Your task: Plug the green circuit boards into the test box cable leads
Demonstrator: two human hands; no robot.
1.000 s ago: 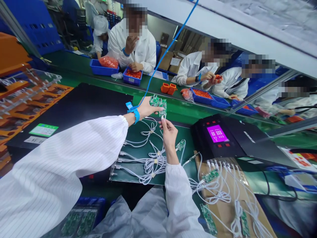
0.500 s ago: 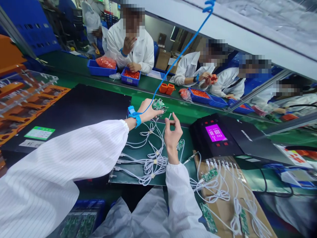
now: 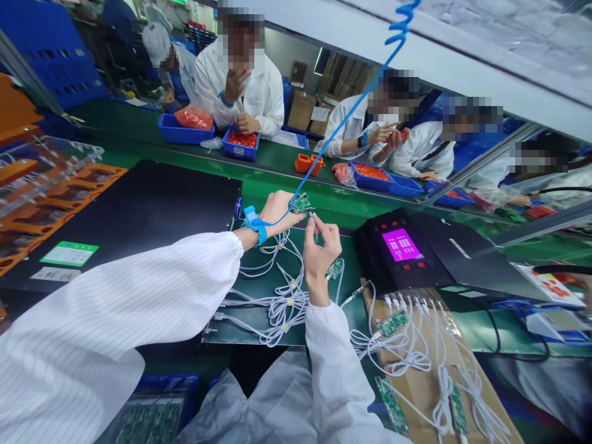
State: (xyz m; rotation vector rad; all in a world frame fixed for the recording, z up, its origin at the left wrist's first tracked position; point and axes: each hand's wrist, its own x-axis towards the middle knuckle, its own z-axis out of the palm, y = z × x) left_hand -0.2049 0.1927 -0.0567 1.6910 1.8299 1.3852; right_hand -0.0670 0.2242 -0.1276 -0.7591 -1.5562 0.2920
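My left hand [image 3: 280, 211], a blue wrist strap on its wrist, grips a green circuit board [image 3: 300, 202] by its near side. Thumb and forefinger of my right hand [image 3: 321, 253] pinch the end of a white cable, its plug [image 3: 311, 214] showing at the fingertips. That plug is up at the board's right edge; whether it sits in a socket I cannot tell. Below the hands lie bundled white cables [image 3: 289, 302] on a green mat. Another green board [image 3: 335, 268] is partly hidden behind my right hand.
To the right stands a black tester [image 3: 402, 277] with a lit magenta screen. White cables run from it over cardboard [image 3: 416, 382] to several green boards. A black box [image 3: 161, 209] fills the left. Across the bench, co-workers sit behind blue bins [image 3: 240, 145]. A coiled blue cord [image 3: 342, 123] hangs overhead.
My right hand has brought the cable plug up to the circuit board. The board has tilted slightly in my left hand, and the view has shifted a little.
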